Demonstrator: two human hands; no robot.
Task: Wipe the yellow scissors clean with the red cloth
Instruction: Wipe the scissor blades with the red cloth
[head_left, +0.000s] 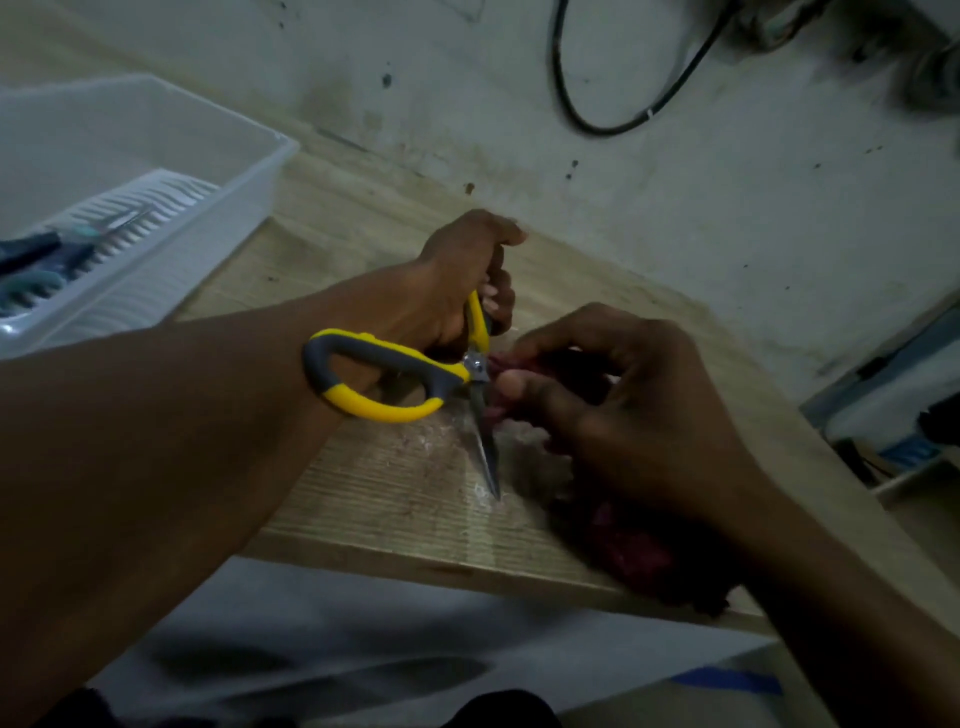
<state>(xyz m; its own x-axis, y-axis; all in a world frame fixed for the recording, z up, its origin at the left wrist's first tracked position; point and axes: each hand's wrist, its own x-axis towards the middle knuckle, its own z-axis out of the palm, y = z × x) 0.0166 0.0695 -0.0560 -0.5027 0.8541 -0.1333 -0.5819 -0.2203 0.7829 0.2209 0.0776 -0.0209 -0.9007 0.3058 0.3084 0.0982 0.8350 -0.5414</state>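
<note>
Both forearms are bare to the frame's near edge, with no sleeve, watch or band showing. The left hand and right hand wear no gloves or rings. Dark clothing shows at the near edge.

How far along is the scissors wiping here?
Done: both things are picked up. In hand: the left hand grips one handle of the open yellow scissors, the right hand pinches the red cloth near the pivot. Left: the lower blade, bare, tip on the wooden table.
</note>
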